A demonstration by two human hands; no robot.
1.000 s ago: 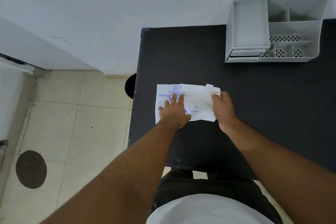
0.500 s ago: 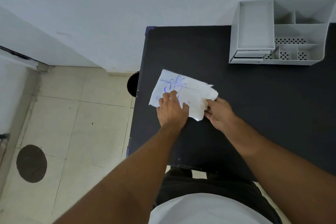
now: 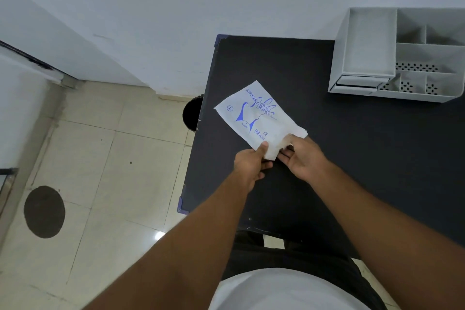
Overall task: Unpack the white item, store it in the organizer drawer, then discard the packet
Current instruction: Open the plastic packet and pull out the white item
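The black counter stands against the white wall. The grey organizer sits at its back right, well apart from the hands; its drawer, low on the front, is closed. The white packet, printed in blue, lies angled over the left part of the counter. The left hand pinches the near corner of the packet, thumb on top. The right hand grips the crumpled open end of the packet with curled fingers. The contents cannot be made out.
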